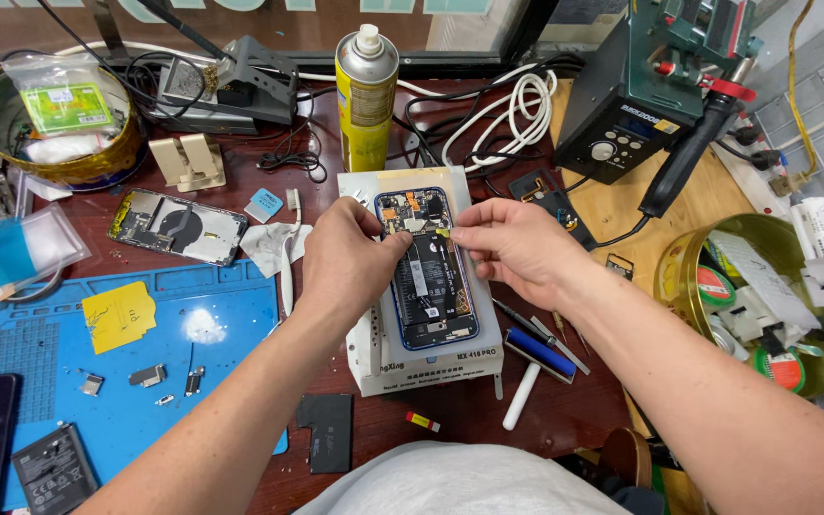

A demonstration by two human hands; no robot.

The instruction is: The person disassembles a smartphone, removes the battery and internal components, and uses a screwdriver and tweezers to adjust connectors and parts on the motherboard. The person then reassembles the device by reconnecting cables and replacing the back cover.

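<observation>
Hands meet over an opened phone (426, 272) that lies back-up on a white block (431, 358) in the middle of a crowded repair bench (488, 410). The left hand (350, 257) rests its curled fingers on the phone's upper left edge, gripping nothing and only steadying it. The right hand (517, 243) pinches a small yellow strip (443, 232) between thumb and forefinger, just above the battery. Judging by the grip, the work goes best with a slow, low pull on the strip while the left hand keeps the phone flat. A yellow spray can (366, 95) stands behind the block, a blue mat (221, 324) with loose parts lies to the left, and a blue-handled tool (538, 355) sits just right.
</observation>
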